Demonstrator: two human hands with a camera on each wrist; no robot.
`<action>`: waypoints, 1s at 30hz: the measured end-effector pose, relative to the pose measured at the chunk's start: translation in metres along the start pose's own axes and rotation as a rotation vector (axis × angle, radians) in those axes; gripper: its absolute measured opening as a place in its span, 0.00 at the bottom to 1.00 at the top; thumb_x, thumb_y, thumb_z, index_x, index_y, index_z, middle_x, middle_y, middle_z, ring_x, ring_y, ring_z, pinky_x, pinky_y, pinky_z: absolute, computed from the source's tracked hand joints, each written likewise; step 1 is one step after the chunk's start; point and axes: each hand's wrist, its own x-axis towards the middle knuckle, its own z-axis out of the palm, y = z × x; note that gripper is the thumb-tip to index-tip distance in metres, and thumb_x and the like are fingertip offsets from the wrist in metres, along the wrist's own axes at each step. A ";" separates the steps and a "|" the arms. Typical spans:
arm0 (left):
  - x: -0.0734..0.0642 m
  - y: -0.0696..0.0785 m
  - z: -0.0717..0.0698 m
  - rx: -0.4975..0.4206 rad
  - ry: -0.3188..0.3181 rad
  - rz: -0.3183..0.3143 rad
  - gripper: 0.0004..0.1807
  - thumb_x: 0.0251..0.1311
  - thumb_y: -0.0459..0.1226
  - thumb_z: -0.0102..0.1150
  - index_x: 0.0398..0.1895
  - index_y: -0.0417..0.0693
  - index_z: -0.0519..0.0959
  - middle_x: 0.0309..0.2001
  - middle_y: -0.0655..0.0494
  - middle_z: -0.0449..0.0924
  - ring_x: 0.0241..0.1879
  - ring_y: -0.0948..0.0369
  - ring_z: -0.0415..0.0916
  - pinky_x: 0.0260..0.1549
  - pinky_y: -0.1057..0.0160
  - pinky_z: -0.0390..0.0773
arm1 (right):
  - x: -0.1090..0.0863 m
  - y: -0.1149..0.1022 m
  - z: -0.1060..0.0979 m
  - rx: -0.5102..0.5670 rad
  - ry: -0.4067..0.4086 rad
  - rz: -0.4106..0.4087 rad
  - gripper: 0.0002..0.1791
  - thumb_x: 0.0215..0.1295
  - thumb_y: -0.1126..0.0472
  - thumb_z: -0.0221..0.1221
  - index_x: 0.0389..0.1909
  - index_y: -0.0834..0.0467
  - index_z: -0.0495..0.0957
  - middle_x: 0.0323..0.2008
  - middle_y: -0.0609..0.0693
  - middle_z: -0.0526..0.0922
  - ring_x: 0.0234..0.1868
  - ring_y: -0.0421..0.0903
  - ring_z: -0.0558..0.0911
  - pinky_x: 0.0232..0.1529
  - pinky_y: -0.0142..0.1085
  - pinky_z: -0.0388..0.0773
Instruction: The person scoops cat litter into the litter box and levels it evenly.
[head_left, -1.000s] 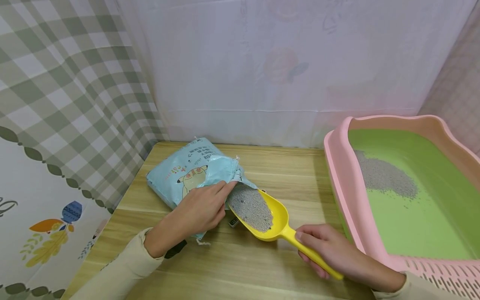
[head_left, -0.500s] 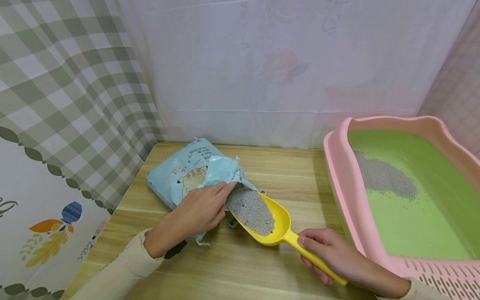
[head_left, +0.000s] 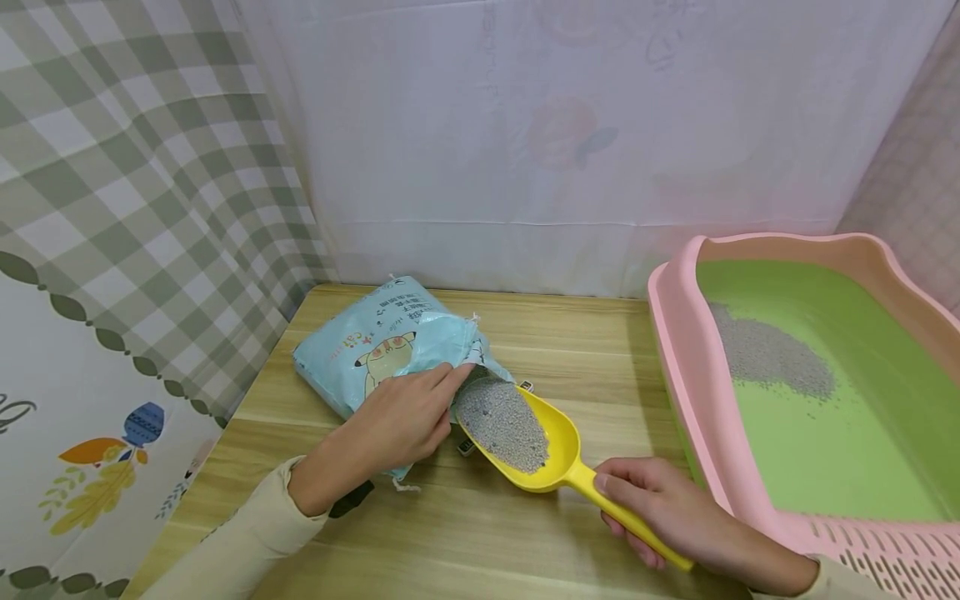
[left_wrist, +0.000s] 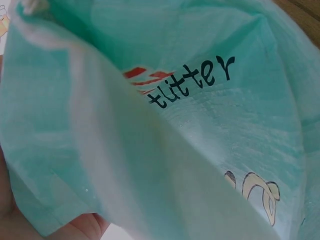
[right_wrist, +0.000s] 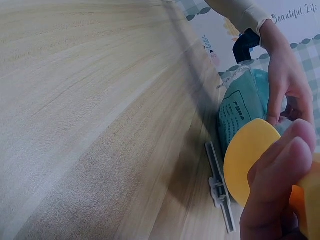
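Observation:
My left hand (head_left: 408,417) grips the edge of the mouth of a light blue cat litter bag (head_left: 390,333), which lies on its side with a cartoon cat print. In the left wrist view the bag's crinkled plastic (left_wrist: 215,125) fills most of the picture. By its handle, my right hand (head_left: 667,508) holds a yellow scoop (head_left: 564,442). Grey cat litter (head_left: 506,425) is heaped in the scoop's bowl, whose front end sits in the bag's mouth. From the right wrist, the scoop's underside (right_wrist: 250,155) shows beside my thumb and fingers (right_wrist: 277,180).
A pink-rimmed litter box (head_left: 712,408) with a green inside stands at the right, a patch of grey litter (head_left: 772,350) on its floor. A slim grey bar-shaped clip (right_wrist: 220,187) lies on the wooden table (head_left: 480,542) beneath the scoop. Patterned cloth (head_left: 150,167) hangs behind and left.
The scoop and my right hand have drawn back slightly, down and to the right, then held nearly still. My left hand and the bag have stayed in place.

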 end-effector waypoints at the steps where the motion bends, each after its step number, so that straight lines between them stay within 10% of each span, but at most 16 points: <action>1: 0.000 0.000 0.000 -0.001 -0.001 0.000 0.33 0.65 0.31 0.68 0.74 0.33 0.74 0.46 0.50 0.82 0.27 0.59 0.73 0.22 0.60 0.77 | 0.000 0.000 0.000 -0.002 0.000 -0.002 0.18 0.90 0.56 0.49 0.50 0.67 0.81 0.29 0.54 0.82 0.15 0.40 0.76 0.13 0.36 0.76; 30: 0.000 0.000 -0.001 -0.004 -0.025 -0.017 0.34 0.65 0.31 0.69 0.75 0.34 0.75 0.48 0.49 0.83 0.28 0.59 0.74 0.21 0.59 0.77 | -0.014 0.000 0.002 -0.015 0.021 -0.015 0.16 0.90 0.58 0.49 0.52 0.65 0.82 0.29 0.52 0.82 0.15 0.40 0.76 0.12 0.38 0.76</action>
